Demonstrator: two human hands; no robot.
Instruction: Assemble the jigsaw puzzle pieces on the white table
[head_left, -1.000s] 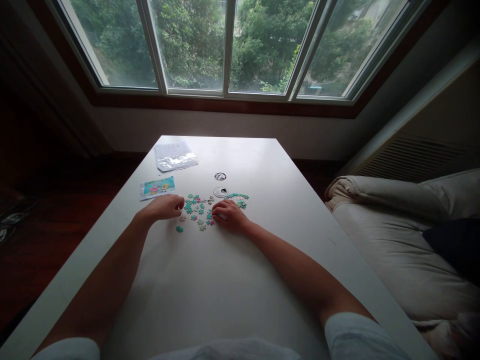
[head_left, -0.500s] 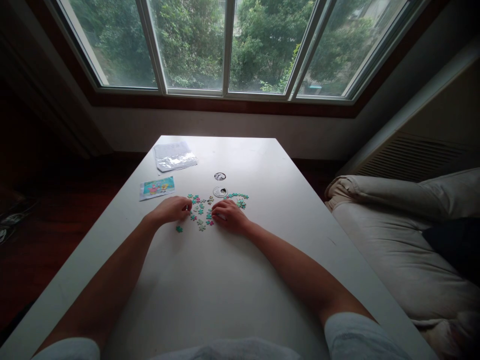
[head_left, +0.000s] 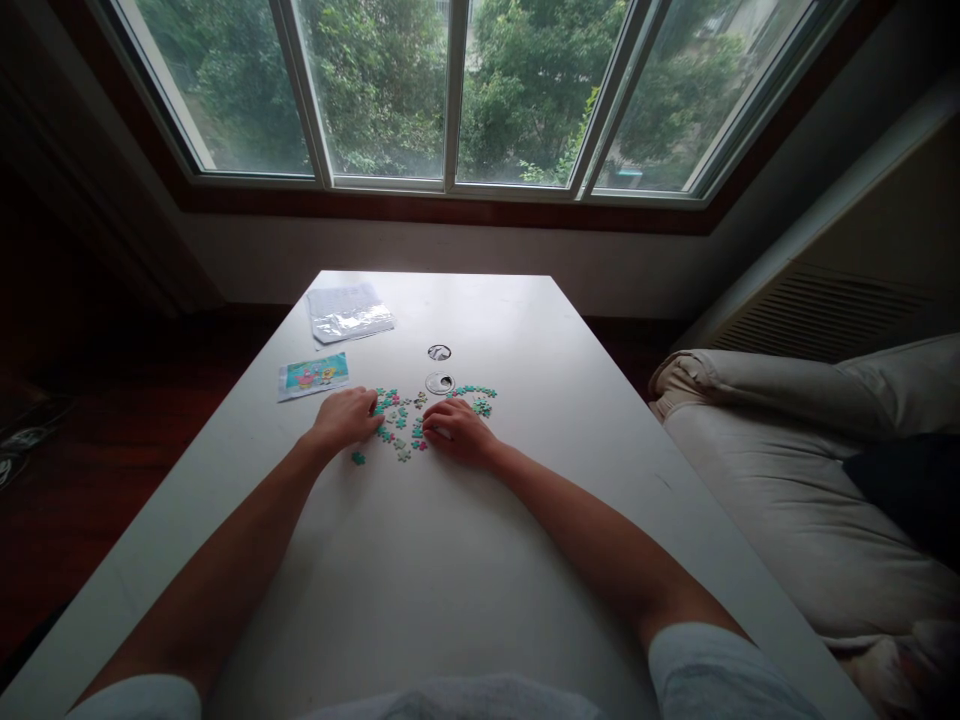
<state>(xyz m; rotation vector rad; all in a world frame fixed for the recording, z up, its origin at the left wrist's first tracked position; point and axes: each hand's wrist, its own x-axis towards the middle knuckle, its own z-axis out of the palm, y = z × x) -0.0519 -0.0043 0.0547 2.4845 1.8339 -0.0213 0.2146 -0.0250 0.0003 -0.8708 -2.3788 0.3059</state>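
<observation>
Jigsaw pieces [head_left: 400, 422] lie scattered, left hand [head_left: 345, 416] at their left, right hand [head_left: 460, 432] among them; I cannot tell either grip.

On a glossy white rectangular tabletop [head_left: 450, 560], small green, pink and pale jigsaw pieces [head_left: 403, 443] lie scattered between two bare hands. The left hand [head_left: 346, 418] curls at their left edge, and the right hand [head_left: 459, 432] rests at their right; whether either grips a piece is unclear. One lone green piece [head_left: 358, 458] sits just below the left hand. Beyond lie a blue cartoon picture card [head_left: 313, 376], a shiny clear plastic packet [head_left: 349, 313] and two round dark-and-silver discs [head_left: 440, 383]. A beige cushioned sofa [head_left: 795, 500] stands right.
</observation>
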